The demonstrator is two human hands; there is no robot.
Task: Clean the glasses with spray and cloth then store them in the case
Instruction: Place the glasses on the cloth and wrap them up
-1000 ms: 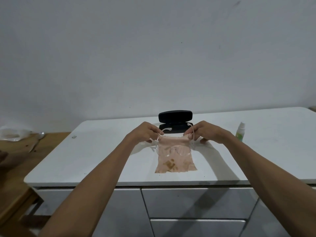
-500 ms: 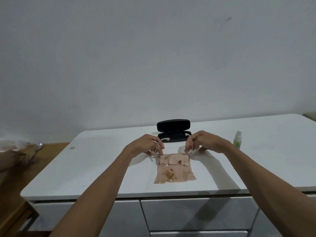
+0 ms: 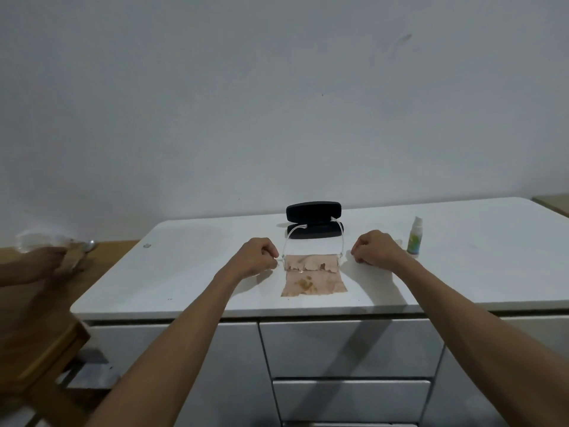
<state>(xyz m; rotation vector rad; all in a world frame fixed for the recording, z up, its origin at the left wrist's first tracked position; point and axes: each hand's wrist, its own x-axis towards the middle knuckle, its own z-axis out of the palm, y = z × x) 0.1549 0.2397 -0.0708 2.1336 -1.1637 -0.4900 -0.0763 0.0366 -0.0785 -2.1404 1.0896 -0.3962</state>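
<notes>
Squarely between the two hands, the glasses (image 3: 311,262) stand on the white counter (image 3: 197,272) with their clear front resting on the far edge of the pinkish cloth (image 3: 314,278) and both temples unfolded, reaching away toward the black case (image 3: 314,221). The left hand (image 3: 257,257) sits just left of the frame, fingers curled into a loose fist, its fingertips at the frame's left corner (whether they actually pinch it is too fine to make out). The right hand (image 3: 374,248) is curled the same way just right of the frame, with a small gap between it and the right hinge, gripping nothing visible. The case lies open behind the glasses, lid up, the temple tips reaching over its front edge. A small spray bottle (image 3: 415,237) stands upright beyond the right hand, near the wrist. The cloth lies flat and carries brown stains.
</notes>
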